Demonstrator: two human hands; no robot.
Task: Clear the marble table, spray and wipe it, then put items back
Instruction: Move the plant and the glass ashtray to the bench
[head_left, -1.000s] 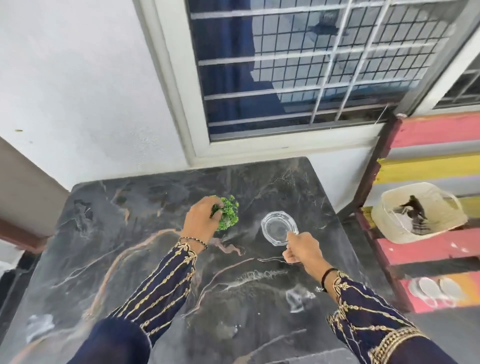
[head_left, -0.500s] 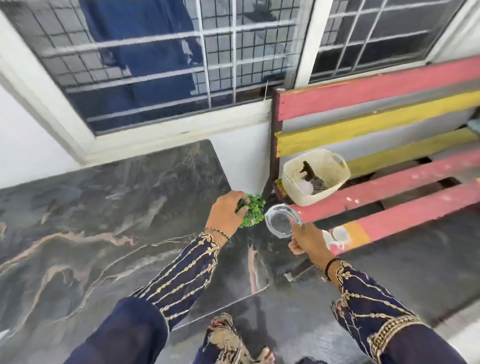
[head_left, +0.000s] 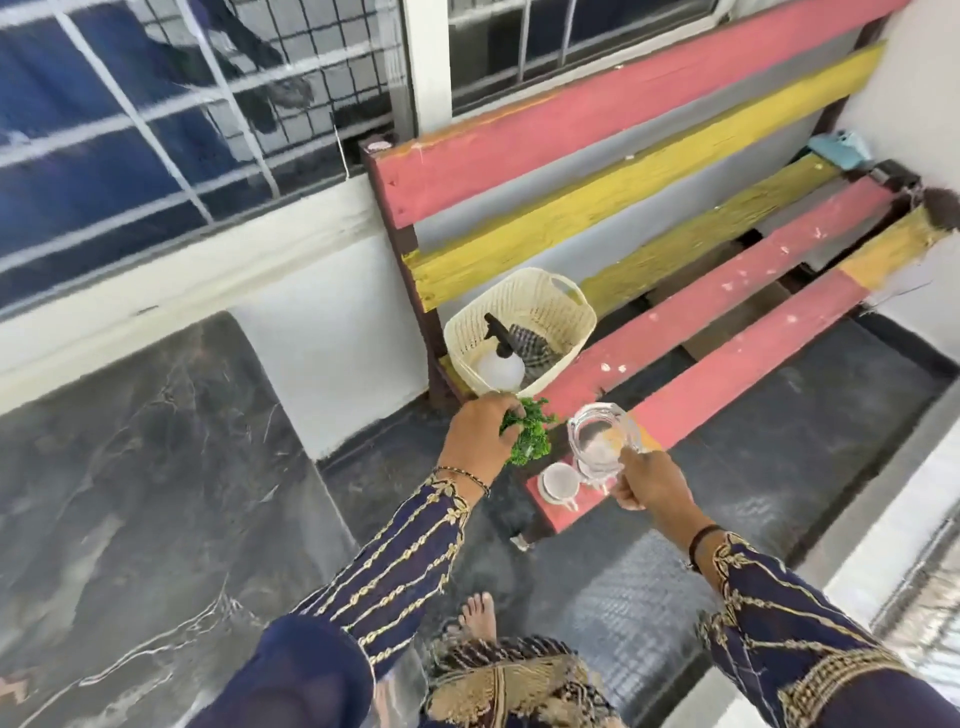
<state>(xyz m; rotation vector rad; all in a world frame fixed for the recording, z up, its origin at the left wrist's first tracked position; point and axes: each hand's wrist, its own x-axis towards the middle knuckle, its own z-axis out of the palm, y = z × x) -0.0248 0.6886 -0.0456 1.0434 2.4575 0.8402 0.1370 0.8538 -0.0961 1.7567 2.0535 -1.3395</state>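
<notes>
My left hand grips a small green plant and holds it over the near end of the red and yellow slatted bench. My right hand holds a clear glass dish by its rim, tilted, just above the bench's front red slat. The dark marble table lies to the left, with both hands off its surface. A cream basket on the bench holds a white spray bottle with a black head and a checked cloth.
A white cup on a saucer sits at the bench's near corner, right under the glass dish. A barred window runs behind the table. My bare foot stands on the dark floor between table and bench.
Both hands carried the plant and the glass dish from above the marble table rightward to the bench. The view swung right with them, and the table now lies at the left.
</notes>
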